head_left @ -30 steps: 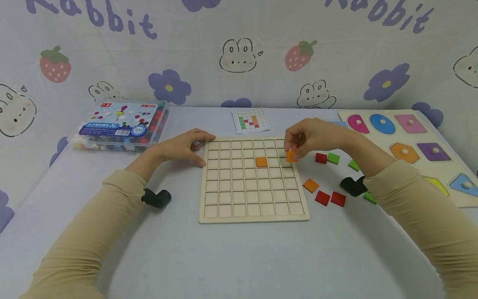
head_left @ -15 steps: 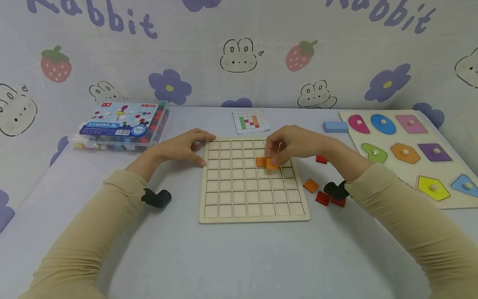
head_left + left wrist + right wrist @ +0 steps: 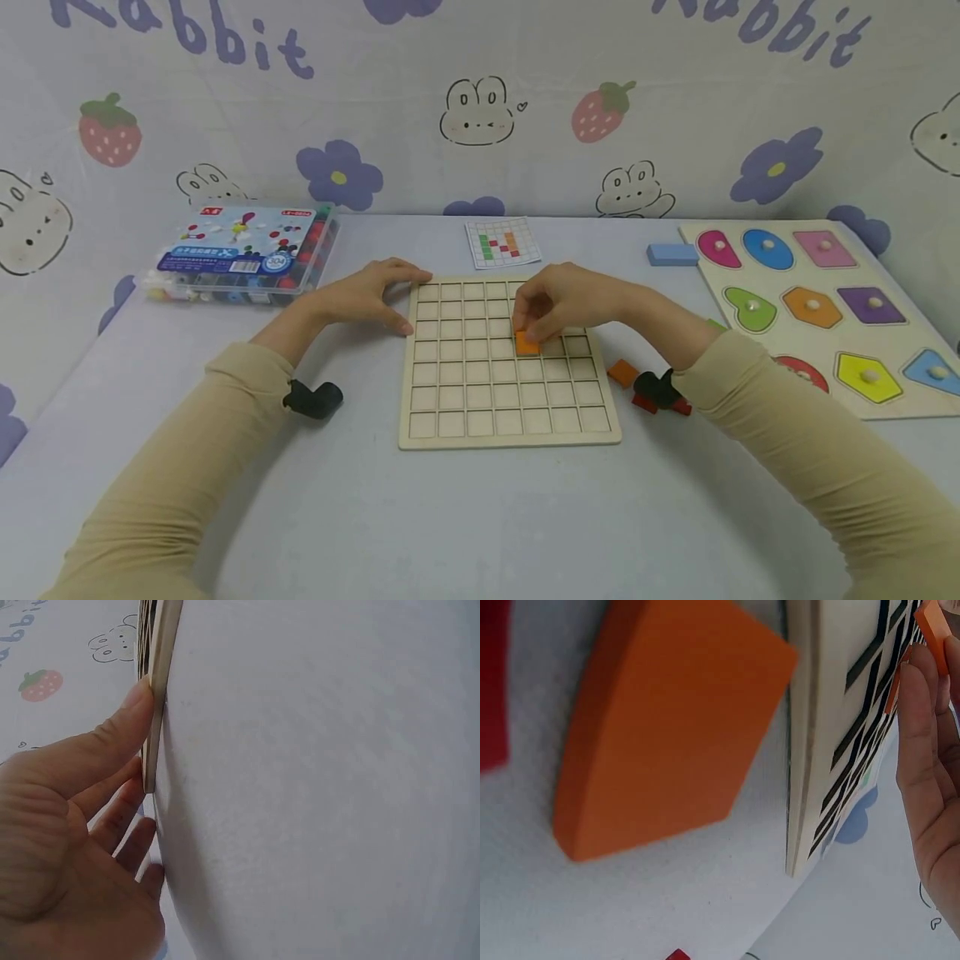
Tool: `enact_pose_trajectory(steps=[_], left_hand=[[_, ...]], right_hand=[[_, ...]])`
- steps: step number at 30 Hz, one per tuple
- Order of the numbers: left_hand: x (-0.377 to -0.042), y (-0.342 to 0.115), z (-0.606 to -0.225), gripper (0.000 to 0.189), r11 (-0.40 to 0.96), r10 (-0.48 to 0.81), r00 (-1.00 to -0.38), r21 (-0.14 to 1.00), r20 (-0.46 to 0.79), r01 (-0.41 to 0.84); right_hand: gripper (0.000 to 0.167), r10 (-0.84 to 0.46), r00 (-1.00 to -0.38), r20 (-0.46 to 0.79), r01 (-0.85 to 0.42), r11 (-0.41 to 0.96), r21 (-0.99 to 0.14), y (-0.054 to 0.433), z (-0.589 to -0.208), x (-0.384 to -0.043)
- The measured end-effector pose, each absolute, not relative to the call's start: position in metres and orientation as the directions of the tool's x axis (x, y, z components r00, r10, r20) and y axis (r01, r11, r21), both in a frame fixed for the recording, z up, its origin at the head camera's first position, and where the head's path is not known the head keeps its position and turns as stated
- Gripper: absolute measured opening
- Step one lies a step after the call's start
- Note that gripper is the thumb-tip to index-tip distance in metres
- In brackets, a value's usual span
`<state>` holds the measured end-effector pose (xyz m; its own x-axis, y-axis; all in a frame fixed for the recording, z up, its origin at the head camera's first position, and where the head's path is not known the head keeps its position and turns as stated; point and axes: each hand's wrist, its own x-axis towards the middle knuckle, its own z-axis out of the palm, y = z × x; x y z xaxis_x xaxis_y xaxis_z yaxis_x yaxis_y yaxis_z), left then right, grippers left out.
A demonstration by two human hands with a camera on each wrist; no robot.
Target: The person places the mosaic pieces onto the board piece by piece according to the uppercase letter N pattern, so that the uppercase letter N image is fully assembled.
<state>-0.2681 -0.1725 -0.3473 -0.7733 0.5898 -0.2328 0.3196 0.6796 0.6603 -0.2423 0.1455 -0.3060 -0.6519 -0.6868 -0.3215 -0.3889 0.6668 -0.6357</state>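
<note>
A pale wooden grid board [image 3: 453, 400] lies flat on the table. My left hand [image 3: 369, 293] rests at its far left corner, with thumb and fingertips touching the edge, as the left wrist view also shows for the hand [image 3: 82, 802]. My right hand [image 3: 573, 302] pinches a square orange tile [image 3: 527, 342] over the board's middle-right cells. In the right wrist view, that held tile [image 3: 934, 634] is tilted, and another orange tile [image 3: 894, 691] lies on the board beside the fingers; the hand hides this one in the head view.
Right of the board lie a loose orange tile [image 3: 623, 373] and red tiles [image 3: 644, 403], partly behind the wrist strap. A coloured grid card [image 3: 502, 242] lies behind the board. A knobbed shape puzzle [image 3: 795, 342], a blue block [image 3: 672, 255] and a boxed set [image 3: 243, 250] stand around.
My right hand has carried the orange tile leftward from the board's right edge, then slightly nearer to me, over the grid. The left hand has stayed at the corner.
</note>
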Motion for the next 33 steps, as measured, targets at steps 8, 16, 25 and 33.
enact_pose_trajectory(steps=[8, 16, 25, 33], left_hand=[[-0.2662, -0.1738, -0.3462, 0.084, 0.672, 0.586, -0.77, 0.683, -0.253, 0.287], [-0.2655, -0.1764, -0.3478, 0.084, 0.657, 0.595, -0.756, 0.707, -0.272, 0.263], [-0.2655, -0.1786, -0.3486, 0.09, 0.694, 0.586, -0.744, 0.673, -0.321, 0.257], [-0.2651, -0.1788, -0.3482, 0.09, 0.675, 0.628, -0.717, 0.671, -0.302, 0.307]], right_hand=[[0.009, -0.683, -0.656, -0.32, -0.391, 0.671, -0.63, 0.1431, -0.3081, -0.241], [0.007, -0.654, -0.682, -0.326, -0.387, 0.702, -0.597, 0.1431, -0.3081, -0.2403], [0.005, -0.66, -0.69, -0.298, -0.446, 0.712, -0.542, 0.1395, -0.3043, -0.2348], [0.005, -0.667, -0.688, -0.286, -0.454, 0.703, -0.548, 0.1397, -0.3082, -0.2363]])
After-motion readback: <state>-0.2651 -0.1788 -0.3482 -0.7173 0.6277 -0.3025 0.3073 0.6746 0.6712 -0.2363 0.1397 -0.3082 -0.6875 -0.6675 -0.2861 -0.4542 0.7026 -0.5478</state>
